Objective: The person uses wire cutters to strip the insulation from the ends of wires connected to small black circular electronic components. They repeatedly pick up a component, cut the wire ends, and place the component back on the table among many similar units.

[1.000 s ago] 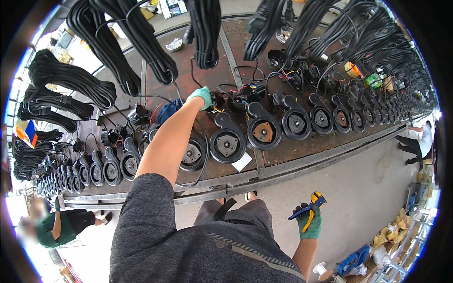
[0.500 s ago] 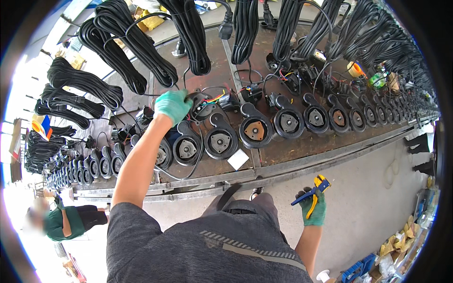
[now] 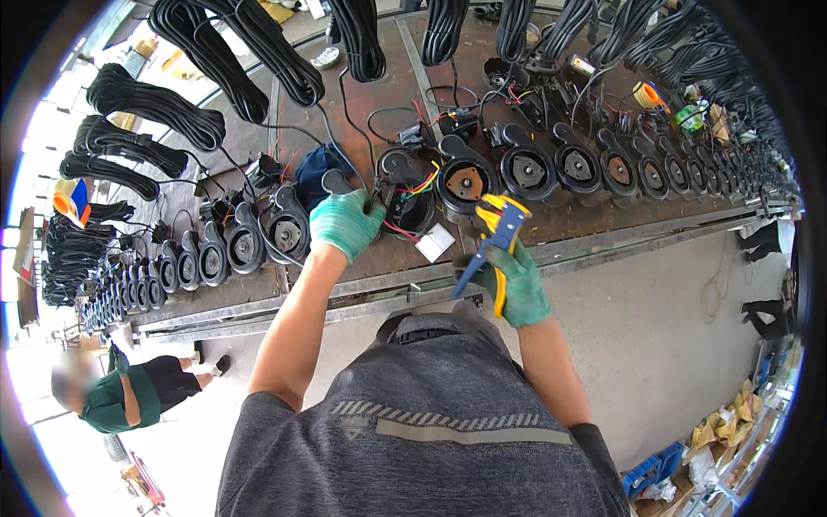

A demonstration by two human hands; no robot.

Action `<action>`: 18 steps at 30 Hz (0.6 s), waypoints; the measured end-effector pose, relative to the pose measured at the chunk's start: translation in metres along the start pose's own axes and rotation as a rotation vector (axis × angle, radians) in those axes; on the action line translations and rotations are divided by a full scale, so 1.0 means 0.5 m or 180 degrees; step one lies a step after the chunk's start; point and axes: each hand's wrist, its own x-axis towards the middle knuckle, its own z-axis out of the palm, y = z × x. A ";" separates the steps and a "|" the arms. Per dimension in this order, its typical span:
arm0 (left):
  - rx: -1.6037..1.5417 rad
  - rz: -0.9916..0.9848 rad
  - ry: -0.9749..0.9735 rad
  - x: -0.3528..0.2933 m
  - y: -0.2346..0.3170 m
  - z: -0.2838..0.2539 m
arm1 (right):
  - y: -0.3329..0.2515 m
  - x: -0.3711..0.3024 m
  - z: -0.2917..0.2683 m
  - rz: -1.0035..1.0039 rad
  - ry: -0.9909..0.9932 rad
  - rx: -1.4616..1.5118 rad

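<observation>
My left hand (image 3: 346, 226), in a green glove, is closed at the left side of a black blower housing (image 3: 413, 211) in the row on the bench. Whatever lies between its fingertips is hidden. Red, yellow and green wires (image 3: 422, 183) stick out over that housing, and a black cord runs up from it. My right hand (image 3: 521, 289), gloved too, grips a blue-and-yellow wire stripper (image 3: 501, 237) just off the bench's front edge, jaws pointing up. A white paper square (image 3: 435, 243) lies in front of the housing.
Similar round blowers (image 3: 527, 172) line the bench (image 3: 594, 250) both ways. Bundled black cords (image 3: 357, 39) hang above it. A dark blue cloth-like thing (image 3: 320, 172) sits behind my left hand. Another person (image 3: 129, 392) stands at the left; blue crates (image 3: 653, 470) are at lower right.
My left hand has come nearer and to the right, and the wired part now sits over the housing in the row. My right hand has risen leftward with the wire stripper toward the bench.
</observation>
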 end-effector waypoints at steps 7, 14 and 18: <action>-0.0078 -0.0053 -0.0018 -0.011 0.000 -0.003 | 0.029 0.035 0.052 0.0077 -0.0635 -0.0734; -0.0194 0.0214 0.0303 -0.023 0.011 0.006 | 0.067 0.074 0.080 -0.0438 -0.0665 -0.1610; 0.0403 0.2401 0.1327 -0.024 0.011 -0.001 | 0.076 0.089 0.081 -0.0619 -0.0400 -0.1522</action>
